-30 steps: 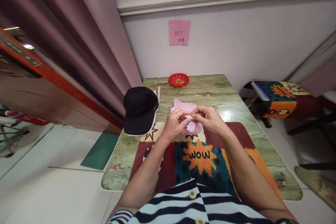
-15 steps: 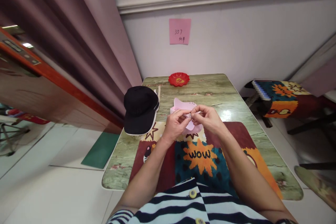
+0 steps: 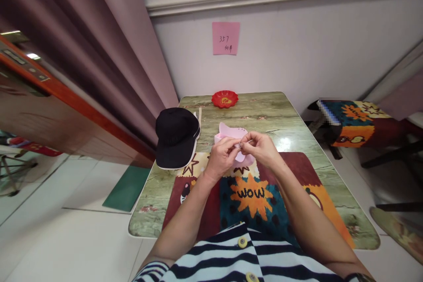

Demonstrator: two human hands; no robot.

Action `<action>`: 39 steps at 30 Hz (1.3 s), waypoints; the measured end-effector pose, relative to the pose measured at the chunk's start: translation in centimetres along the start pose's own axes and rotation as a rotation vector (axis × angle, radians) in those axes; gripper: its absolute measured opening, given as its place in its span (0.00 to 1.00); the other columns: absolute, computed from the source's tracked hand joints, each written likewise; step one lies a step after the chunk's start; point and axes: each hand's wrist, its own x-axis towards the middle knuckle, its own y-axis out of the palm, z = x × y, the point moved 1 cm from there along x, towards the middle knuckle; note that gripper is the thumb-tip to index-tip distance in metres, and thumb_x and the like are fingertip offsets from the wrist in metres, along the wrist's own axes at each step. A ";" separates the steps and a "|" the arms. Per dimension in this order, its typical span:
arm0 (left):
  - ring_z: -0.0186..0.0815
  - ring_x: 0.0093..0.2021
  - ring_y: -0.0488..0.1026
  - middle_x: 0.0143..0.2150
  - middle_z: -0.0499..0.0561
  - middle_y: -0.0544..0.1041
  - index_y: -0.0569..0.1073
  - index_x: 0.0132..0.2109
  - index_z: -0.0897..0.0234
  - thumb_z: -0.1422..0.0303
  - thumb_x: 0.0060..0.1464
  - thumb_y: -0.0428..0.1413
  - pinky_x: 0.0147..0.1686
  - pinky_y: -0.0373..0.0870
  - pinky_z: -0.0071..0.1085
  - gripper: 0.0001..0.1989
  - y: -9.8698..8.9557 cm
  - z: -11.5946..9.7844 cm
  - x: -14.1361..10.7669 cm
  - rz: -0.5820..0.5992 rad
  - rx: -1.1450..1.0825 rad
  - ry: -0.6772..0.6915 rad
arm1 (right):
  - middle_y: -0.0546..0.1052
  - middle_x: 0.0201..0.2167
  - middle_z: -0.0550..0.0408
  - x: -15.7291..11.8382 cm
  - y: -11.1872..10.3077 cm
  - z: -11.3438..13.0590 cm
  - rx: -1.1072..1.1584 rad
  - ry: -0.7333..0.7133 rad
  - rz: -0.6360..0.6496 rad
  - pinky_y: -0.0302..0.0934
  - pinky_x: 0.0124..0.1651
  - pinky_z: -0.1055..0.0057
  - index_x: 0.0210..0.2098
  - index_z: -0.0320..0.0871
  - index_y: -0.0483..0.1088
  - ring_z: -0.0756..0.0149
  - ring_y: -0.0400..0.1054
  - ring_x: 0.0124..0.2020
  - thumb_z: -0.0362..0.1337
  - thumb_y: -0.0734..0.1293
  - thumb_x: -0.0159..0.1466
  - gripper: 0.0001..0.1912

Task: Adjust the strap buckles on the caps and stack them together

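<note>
Far to the left, an orange-edged door [image 3: 82,103] leans across the view beside a mauve curtain [image 3: 115,35], with a green sheet [image 3: 126,188] on the pale floor below. Next comes a green marbled counter [image 3: 274,110], a black cap [image 3: 177,130] at its left edge, brim toward the wearer. Near the middle, the left hand [image 3: 220,157] pinches a small pale piece [image 3: 238,145], too tiny to identify. Just beyond the fingers shows a pink curved thing [image 3: 234,131] over the far edge of a "WOW" mat [image 3: 206,209]; whether it rests or is lifted, I cannot tell. Behind sit a red scalloped dish [image 3: 224,99] and, on the wall, a pink note [image 3: 225,38]. The right hand [image 3: 261,149] pinches that same piece, fingertips nearly meeting the left's. At far right, a similar patterned cloth [image 3: 355,134] covers another surface.
</note>
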 end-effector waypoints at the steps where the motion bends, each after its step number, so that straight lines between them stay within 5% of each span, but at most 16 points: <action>1: 0.37 0.42 0.78 0.43 0.55 0.81 0.80 0.48 0.62 0.70 0.63 0.57 0.41 0.75 0.32 0.10 0.0 0.0 0.0 0.000 0.001 -0.003 | 0.78 0.22 0.55 0.0 0.0 -0.1 0.019 -0.003 0.000 0.70 0.31 0.68 0.31 0.43 0.71 0.64 0.74 0.25 0.41 0.73 0.55 0.10; 7: 0.34 0.38 0.76 0.44 0.54 0.80 0.80 0.48 0.61 0.69 0.62 0.59 0.37 0.73 0.30 0.09 -0.2 0.0 0.1 0.010 -0.016 -0.022 | 0.77 0.27 0.58 0.3 -0.2 -0.5 0.169 0.005 0.062 0.69 0.29 0.70 0.39 0.42 0.72 0.70 0.71 0.23 0.47 0.77 0.53 0.20; 23: 0.37 0.45 0.74 0.44 0.52 0.73 0.79 0.54 0.58 0.71 0.63 0.56 0.46 0.71 0.32 0.14 -0.2 -0.9 0.1 0.031 0.213 0.024 | 0.75 0.22 0.60 0.2 -0.1 -0.8 0.219 0.080 0.088 0.63 0.27 0.74 0.36 0.42 0.76 0.72 0.66 0.21 0.42 0.74 0.53 0.13; 29: 0.37 0.42 0.74 0.46 0.53 0.75 0.76 0.52 0.60 0.68 0.56 0.64 0.42 0.71 0.31 0.17 -0.5 -1.3 0.0 -0.091 0.224 -0.049 | 0.73 0.24 0.62 -0.2 -0.3 -0.8 0.273 0.076 0.136 0.62 0.30 0.74 0.35 0.43 0.74 0.73 0.65 0.22 0.43 0.73 0.56 0.12; 34: 0.35 0.35 0.74 0.34 0.49 0.77 0.76 0.35 0.61 0.69 0.58 0.61 0.38 0.69 0.31 0.03 -0.4 -1.9 -0.1 -0.072 0.216 -0.079 | 0.73 0.25 0.61 0.1 -0.1 -1.1 0.291 0.062 0.133 0.61 0.30 0.74 0.35 0.44 0.73 0.72 0.66 0.23 0.45 0.75 0.55 0.14; 39: 0.33 0.29 0.74 0.31 0.50 0.81 0.80 0.36 0.64 0.67 0.54 0.63 0.31 0.70 0.28 0.04 0.1 -0.7 -0.1 -0.027 -0.083 -0.318 | 0.74 0.24 0.61 0.4 -0.1 -1.7 0.268 -0.010 0.148 0.63 0.31 0.73 0.36 0.43 0.73 0.72 0.67 0.24 0.45 0.75 0.57 0.15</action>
